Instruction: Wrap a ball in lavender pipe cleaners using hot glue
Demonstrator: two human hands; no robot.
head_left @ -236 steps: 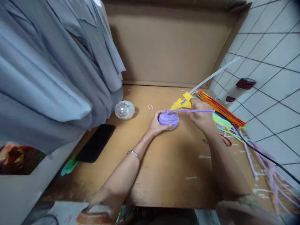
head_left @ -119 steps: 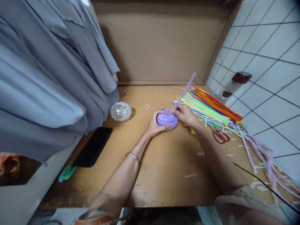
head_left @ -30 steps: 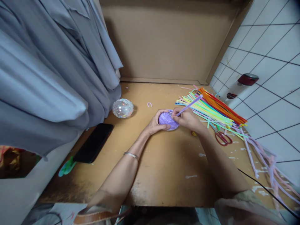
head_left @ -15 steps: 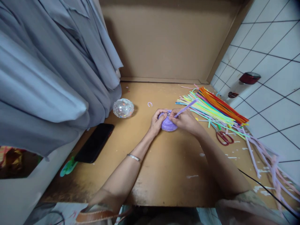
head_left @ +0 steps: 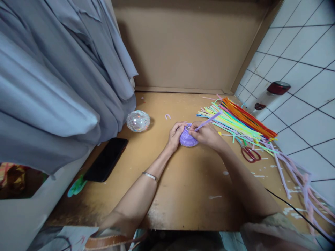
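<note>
A purple dome (head_left: pixel 188 140), wound in rings of pipe cleaner, rests on the table between my hands. My left hand (head_left: pixel 175 135) is closed around its left side, thumb near the top. At the top of the dome, my right hand (head_left: pixel 203 134) pinches a purple pipe cleaner (head_left: pixel 209 120), whose free end sticks up to the right. The fingers partly hide where the pipe cleaner meets the dome. A clear ball with coloured specks (head_left: pixel 138 121) sits to the left, and a small pink curved piece (head_left: pixel 168 116) lies behind my left hand.
Many coloured pipe cleaners (head_left: pixel 240 120) are heaped at the right, with red-handled scissors (head_left: pixel 250 154) beside them. A black phone (head_left: pixel 106 160) and a green item (head_left: pixel 76 186) lie at the left by the grey curtain (head_left: pixel 65 76). A black cable (head_left: pixel 295 211) crosses the right corner.
My left thumb has shifted slightly back from the top of the dome, showing more of it. The right hand keeps its pinch with hardly any movement.
</note>
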